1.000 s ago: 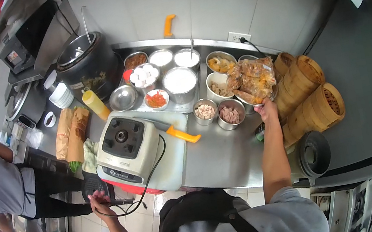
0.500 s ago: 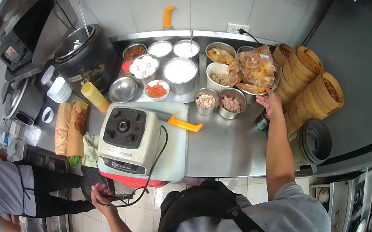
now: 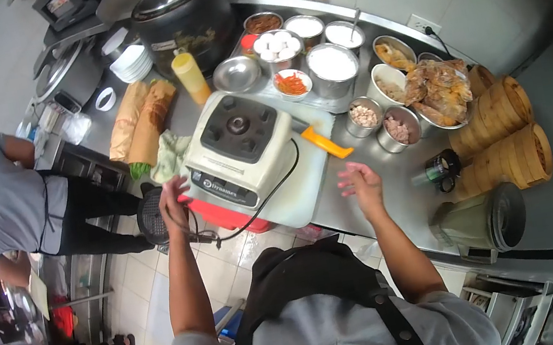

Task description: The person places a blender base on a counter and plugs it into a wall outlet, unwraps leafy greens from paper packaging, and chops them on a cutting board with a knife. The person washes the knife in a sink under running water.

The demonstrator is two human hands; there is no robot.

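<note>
A white blender motor base (image 3: 241, 151) with a black top sits on a white cutting board (image 3: 317, 173). My left hand (image 3: 174, 206) is beside the base's front left corner, and the black power cord (image 3: 270, 211) loops up to it. The fingers seem curled round the cord, though the grip is partly hidden. My right hand (image 3: 362, 186) hovers over the counter near the board's right edge. Its fingers are apart and it holds nothing. A yellow-orange handle (image 3: 327, 142) lies on the board between the base and my right hand.
Food-filled metal pots (image 3: 334, 68) stand at the back. Right are bagged food (image 3: 439, 88), bamboo steamers (image 3: 502, 164) and a blender jar (image 3: 479, 223). Left are paper-wrapped bundles (image 3: 148, 124), a squeeze bottle (image 3: 190, 77) and a black cooker (image 3: 187, 30). A co-worker (image 3: 10, 195) stands left.
My right hand has left the bagged food and moved left, opening over the counter. My left hand has risen to the base's corner with the cord. The camera view has shifted.
</note>
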